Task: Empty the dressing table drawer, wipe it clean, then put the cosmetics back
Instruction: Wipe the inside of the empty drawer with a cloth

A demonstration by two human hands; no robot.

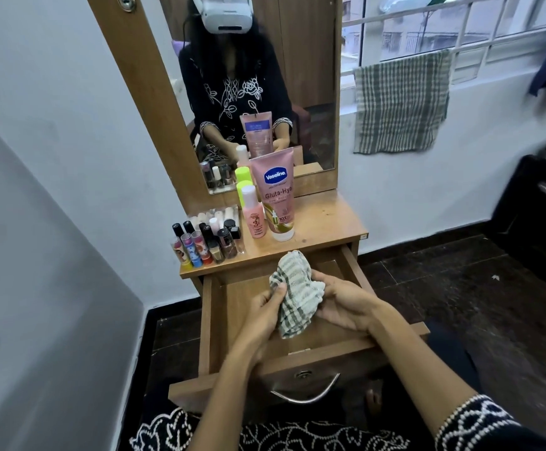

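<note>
The drawer (232,307) of the wooden dressing table (336,226) stands pulled fully out toward the viewer, its bare wooden floor showing and a curved metal handle (304,393) on its front panel. Above the drawer's middle, a bunched striped cloth (296,292) is held between both hands. The left hand (265,307) grips the cloth's left side with thumb and curled fingers closed on the fabric; the right hand (343,304) cups the right side, fingers wrapped against the bundle. The cosmetics stand on the tabletop behind the drawer: a cluster of nail-polish bottles and lip-balm sticks (206,242) at the left front, with a clear organiser tray (214,216) just behind them; a small pink bottle (255,216) beside a tall pink Vaseline tube (276,196) standing on its cap; and two lime-green caps (243,180) behind these. A mirror (249,92) rises at the back of the table. On the window grille at right hangs a checked towel (401,102). The floor (460,304) is dark.
</note>
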